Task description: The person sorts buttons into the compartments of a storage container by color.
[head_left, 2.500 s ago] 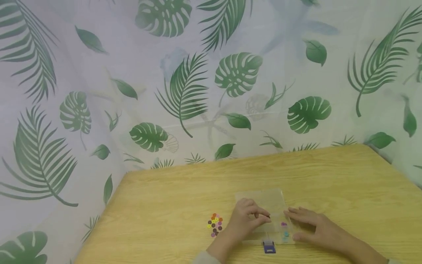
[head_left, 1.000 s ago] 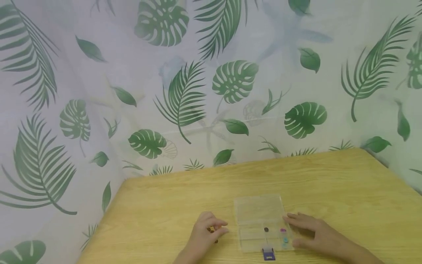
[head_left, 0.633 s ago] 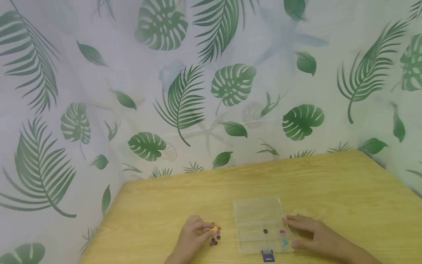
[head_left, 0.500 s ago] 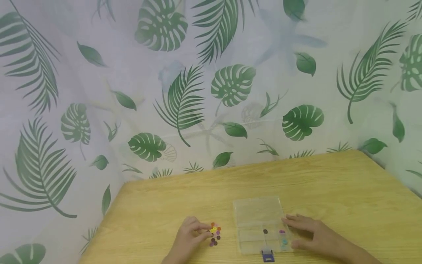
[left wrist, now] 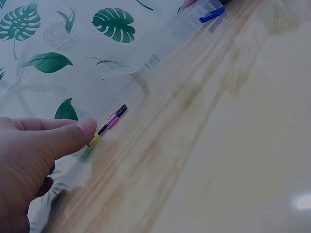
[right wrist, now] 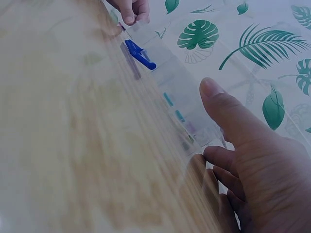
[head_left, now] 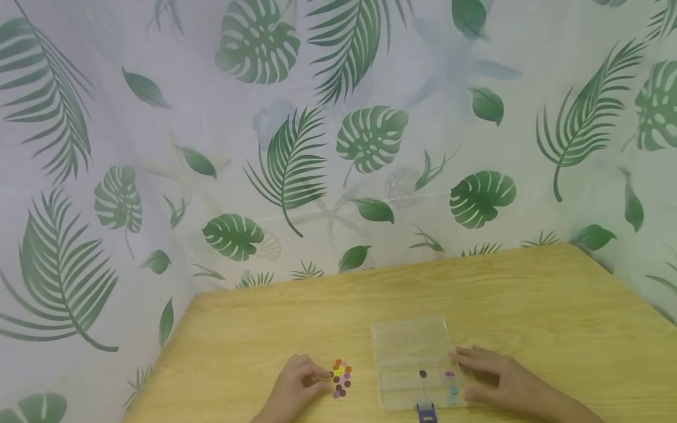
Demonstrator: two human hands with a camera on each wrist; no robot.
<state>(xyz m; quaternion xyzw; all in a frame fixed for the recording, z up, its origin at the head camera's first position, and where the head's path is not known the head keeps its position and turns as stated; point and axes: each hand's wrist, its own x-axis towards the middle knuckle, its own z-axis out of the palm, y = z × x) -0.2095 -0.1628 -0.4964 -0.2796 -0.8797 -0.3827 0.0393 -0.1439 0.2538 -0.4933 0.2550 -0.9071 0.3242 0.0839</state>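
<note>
My left hand [head_left: 297,385] is at the left edge of a loose group of small, flat, button-like discs [head_left: 341,376] in orange, yellow, purple, pink and dark colours. Its index fingertip is beside a dark disc [head_left: 331,374]; thumb and index are apart in the head view. A clear plastic box [head_left: 386,382] with compartments lies with its lid folded back. Inside are a dark disc [head_left: 422,373], a purple piece [head_left: 449,374] and teal pieces [head_left: 453,390]. My right hand [head_left: 505,376] rests along the box's right side, thumb and fingers spread.
The box's blue latch [head_left: 426,413] points toward the near side of the wooden table [head_left: 275,329]. A leaf-patterned cloth [head_left: 317,147] stands behind the table. The box lid [head_left: 409,338] lies on its far side.
My left hand has gone from above the box leftward to the discs. A dark disc now shows in a middle compartment. My right hand keeps its place at the box; the view has shifted slightly.
</note>
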